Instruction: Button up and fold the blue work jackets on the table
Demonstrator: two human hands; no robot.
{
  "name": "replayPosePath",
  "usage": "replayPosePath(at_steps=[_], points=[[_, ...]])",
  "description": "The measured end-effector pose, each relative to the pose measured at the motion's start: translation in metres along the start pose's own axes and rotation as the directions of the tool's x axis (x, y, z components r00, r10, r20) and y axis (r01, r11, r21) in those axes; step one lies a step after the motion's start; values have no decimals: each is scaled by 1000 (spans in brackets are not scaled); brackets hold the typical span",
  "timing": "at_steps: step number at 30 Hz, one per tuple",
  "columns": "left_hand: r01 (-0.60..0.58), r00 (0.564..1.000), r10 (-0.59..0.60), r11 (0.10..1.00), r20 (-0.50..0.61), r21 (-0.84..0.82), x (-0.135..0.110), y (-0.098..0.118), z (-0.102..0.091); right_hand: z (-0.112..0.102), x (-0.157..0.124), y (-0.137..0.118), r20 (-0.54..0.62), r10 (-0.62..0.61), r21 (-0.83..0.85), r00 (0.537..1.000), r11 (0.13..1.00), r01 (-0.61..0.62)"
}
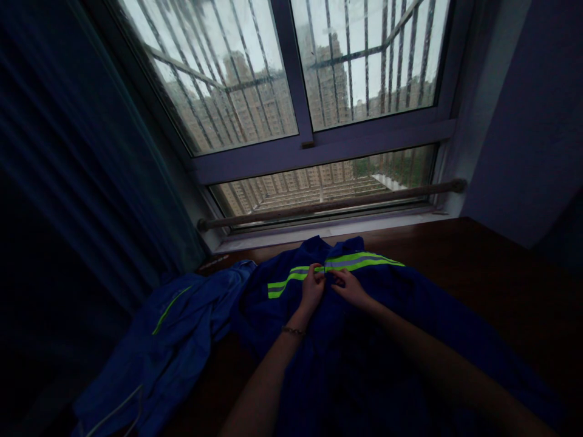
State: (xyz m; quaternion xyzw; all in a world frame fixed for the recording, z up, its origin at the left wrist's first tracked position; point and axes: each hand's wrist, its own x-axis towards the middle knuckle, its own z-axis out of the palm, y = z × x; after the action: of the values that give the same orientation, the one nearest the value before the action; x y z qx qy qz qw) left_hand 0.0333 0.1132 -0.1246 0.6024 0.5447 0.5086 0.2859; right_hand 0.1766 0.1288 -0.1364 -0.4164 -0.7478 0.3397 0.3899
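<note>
A dark blue jacket (291,321) with yellow-green and grey reflective bands lies spread out in front of me, its collar toward the window. My left hand (313,285) has its fingers pinched on the jacket's front edge at the chest band. Close beside it, my right hand (347,286) pinches the facing edge of the front opening. The fingertips nearly meet at the jacket's middle line. Dim light hides whatever small fastening may lie between them. A bracelet (294,331) circles my left wrist.
A second, lighter blue garment (182,328) with a yellow-green stripe and white cords lies to the left. The dark wooden surface (460,255) ends at a barred window (319,136) with a rail (328,207) across its lower part. A blue curtain (91,139) hangs at left.
</note>
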Motion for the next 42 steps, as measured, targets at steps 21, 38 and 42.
replayPosePath(at_steps=[21,38,42], points=[[117,993,-118,991,20,69,7,-7,-1,2,-2,2,-29,-50,-1,998,999,50],[-7,996,-23,949,91,314,12,-11,0,-38,-76,-63,114,242,-560,964,817,-138],[1,984,-55,952,169,305,27,-4,1,-33,-95,-56,84,235,-629,968,766,-131]])
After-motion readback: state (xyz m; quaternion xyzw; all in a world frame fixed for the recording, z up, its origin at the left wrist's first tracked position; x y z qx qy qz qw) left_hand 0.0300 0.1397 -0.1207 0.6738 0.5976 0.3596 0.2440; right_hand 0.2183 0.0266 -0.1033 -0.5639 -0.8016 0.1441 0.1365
